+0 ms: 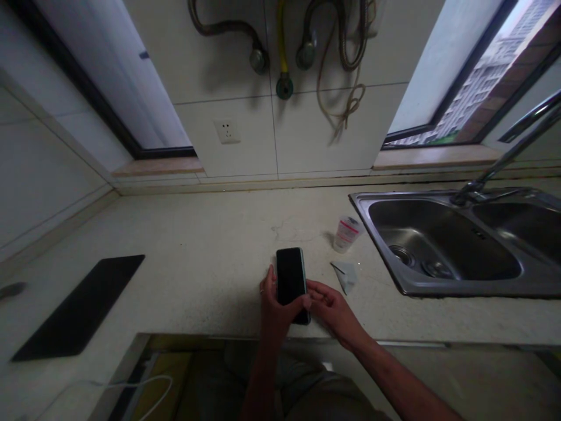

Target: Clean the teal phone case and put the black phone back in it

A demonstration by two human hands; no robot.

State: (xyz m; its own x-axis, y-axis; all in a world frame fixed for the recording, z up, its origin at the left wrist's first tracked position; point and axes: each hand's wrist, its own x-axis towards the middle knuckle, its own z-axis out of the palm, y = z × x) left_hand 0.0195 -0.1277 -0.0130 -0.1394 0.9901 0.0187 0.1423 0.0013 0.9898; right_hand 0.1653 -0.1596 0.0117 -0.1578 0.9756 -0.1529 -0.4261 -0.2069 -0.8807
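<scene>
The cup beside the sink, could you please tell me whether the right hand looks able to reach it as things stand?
Probably yes: the right hand is at the edge of the phone, and only a low grey scrap lies on the counter roughly between it and the cup.

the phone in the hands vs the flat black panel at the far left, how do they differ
The slim rectangular phone with a black screen is in the left hand, with the right hand at its edge; no hand touches the flat black four-sided panel.
The phone looks far smaller than the panel.
The phone shows a pale rim; the panel looks dark throughout.
Both are dark-faced, flat and longer than wide.
</scene>
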